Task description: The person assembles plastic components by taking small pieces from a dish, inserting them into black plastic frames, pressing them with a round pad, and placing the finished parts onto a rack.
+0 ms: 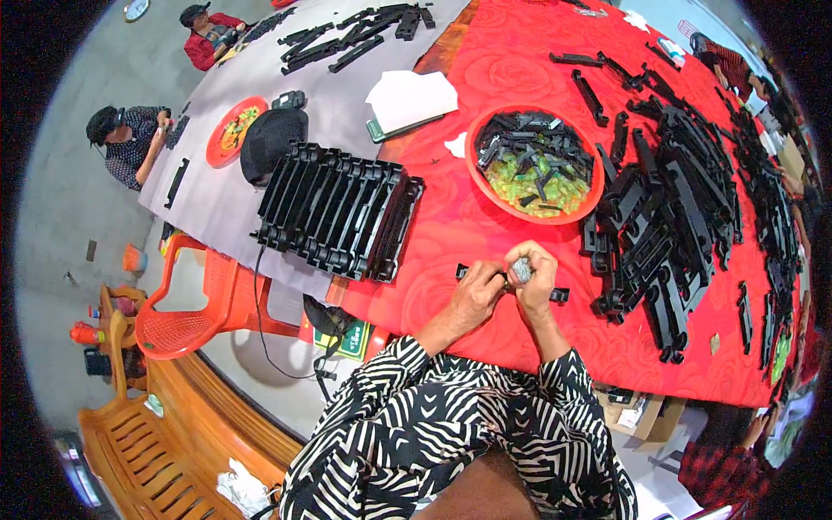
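Observation:
Both hands work close together over the red tablecloth at the near edge. My left hand (475,295) is closed at the middle of a long black plastic part (560,295), whose two ends show on either side of the hands. In my closed right hand (539,282) is a short thing with a speckled grey, rounded end (522,269); its lower portion is hidden by the fingers. Just beyond the hands sits a red basin (476,185) of small black pieces and yellow-green bits. A large heap of long black plastic parts (659,217) lies to the right.
Stacked black parts (334,208) stand on the left beside a black cap (270,143). White paper (412,95) and a red plate (236,130) lie farther back. A red chair (186,329) and wooden bench (156,451) are at lower left. Other people sit around the table.

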{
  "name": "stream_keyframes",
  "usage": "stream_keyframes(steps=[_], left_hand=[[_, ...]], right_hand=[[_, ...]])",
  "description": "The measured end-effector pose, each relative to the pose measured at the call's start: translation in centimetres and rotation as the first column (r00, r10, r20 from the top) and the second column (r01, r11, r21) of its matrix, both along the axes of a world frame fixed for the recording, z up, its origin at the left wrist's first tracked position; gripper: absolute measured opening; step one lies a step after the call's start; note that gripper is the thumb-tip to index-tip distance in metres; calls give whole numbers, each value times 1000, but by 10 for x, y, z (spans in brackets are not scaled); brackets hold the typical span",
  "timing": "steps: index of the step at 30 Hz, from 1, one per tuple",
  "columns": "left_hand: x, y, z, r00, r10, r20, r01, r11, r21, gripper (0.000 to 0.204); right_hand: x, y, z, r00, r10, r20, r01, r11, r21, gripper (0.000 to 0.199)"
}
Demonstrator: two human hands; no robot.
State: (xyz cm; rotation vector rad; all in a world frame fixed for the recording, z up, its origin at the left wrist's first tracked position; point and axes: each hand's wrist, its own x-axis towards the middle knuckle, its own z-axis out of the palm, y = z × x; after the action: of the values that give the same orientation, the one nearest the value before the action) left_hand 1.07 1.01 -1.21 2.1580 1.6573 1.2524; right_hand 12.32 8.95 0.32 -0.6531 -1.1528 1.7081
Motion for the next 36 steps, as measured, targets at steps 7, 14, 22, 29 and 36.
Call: stream_keyframes(steps=[7,14,22,29,36], left_hand=[[1,0,3,999,-2,42,3,1000,-15,16],[-1,4,-2,998,-11,64,12,1000,-19,22],[1,4,4,998,18,59,-14,998,-64,23],[1,5,3,999,1,40,0,1000,-15,21],[-4,-17,6,1000,4,-21,-5,1000,-30,21]], right_hand=[[-9,-12,5,957,-149,251,118,984,136,54],[-17,-12,11,925,-233,299,103,914,392,50],[-14,-9,8,949,-179,261,111,960,257,47],[-11,-5,14,951,-225,212,146,931,333,45],[63,11,54,878,-438,-190,452,892,30,40]])
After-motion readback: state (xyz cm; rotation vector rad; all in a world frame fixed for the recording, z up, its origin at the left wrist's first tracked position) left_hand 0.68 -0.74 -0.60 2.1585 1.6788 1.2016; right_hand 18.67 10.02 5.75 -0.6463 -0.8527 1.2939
